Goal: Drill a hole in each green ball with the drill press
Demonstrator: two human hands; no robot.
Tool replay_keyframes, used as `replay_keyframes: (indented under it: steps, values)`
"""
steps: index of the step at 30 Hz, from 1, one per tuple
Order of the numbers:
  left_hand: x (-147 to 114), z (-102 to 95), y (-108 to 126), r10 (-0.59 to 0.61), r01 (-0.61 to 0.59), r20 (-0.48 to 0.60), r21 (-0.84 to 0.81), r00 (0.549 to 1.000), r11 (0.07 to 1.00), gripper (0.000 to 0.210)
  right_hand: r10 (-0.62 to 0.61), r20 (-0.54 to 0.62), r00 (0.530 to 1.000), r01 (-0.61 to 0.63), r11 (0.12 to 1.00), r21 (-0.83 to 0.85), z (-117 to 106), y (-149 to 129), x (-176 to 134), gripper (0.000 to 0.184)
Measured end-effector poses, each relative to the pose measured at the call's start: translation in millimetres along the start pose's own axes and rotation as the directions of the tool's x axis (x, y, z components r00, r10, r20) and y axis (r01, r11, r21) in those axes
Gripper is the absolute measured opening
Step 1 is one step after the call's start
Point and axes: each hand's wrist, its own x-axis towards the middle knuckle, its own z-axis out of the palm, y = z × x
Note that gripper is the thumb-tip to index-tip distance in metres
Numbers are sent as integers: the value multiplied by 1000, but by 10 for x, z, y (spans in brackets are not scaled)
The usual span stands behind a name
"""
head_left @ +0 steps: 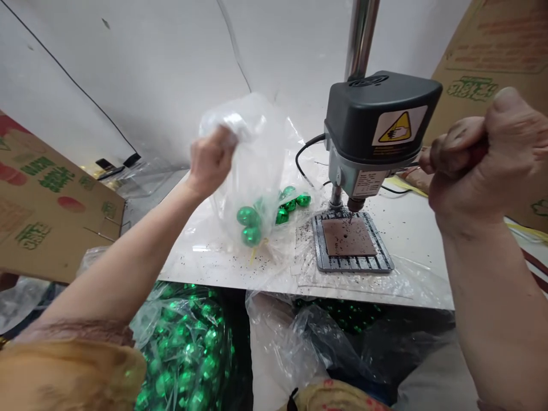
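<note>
My left hand [213,160] is closed around the gathered top of a clear plastic bag [257,154], raised above the white table. Shiny green balls [248,225] show through the bag's lower part, and several more green balls [289,202] lie just right of it. The bag and hand are slightly blurred. My right hand [475,148] makes a fist at the right side of a small drill press [381,120]. A thin lever runs from the machine into its fingers, mostly hidden by them. Below the chuck, a brown square board [349,236] with a dark hole lies on the slotted metal base [355,264].
Dark shavings litter the white table [205,260] and plastic sheeting [411,282]. A large bag of green balls [184,348] sits below the front edge. Cardboard boxes stand left [55,200] and right [509,34]. A black cable [299,157] loops behind the drill.
</note>
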Motion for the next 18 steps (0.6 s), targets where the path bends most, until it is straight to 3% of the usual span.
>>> replay_keyframes:
  steps: [2, 5, 10, 12, 15, 17, 18]
  values:
    - [6, -28, 56, -44, 36, -91, -85, 995, 996, 52, -7, 7, 1000, 7, 1000, -4, -8, 3, 0, 43]
    - [-65, -74, 37, -111, 100, -45, -206, 993, 974, 67, -2, 21, 1000, 2, 1000, 9, -29, 21, 8, 44]
    - [-472, -72, -341, -332, 301, -17, -376, 943, 876, 69, -19, 10, 1000, 18, 999, 26, -58, 69, 25, 43]
    - [-706, -88, -530, -412, 373, -44, -341, 910, 863, 61, -28, 6, 1000, 28, 999, 29, -61, 76, 23, 42]
    - [-1055, -185, -690, -516, 479, -180, -211, 838, 852, 54, -13, 6, 1000, 13, 1000, 25, -60, 64, 15, 40]
    - [-1249, -270, -651, -495, 499, -326, -78, 805, 863, 57, 2, 8, 1000, -2, 1000, 25, -58, 53, 12, 39]
    - [-1329, -299, -580, -433, 473, -396, 5, 810, 881, 59, 2, 7, 1000, -2, 1000, 26, -57, 50, 12, 39]
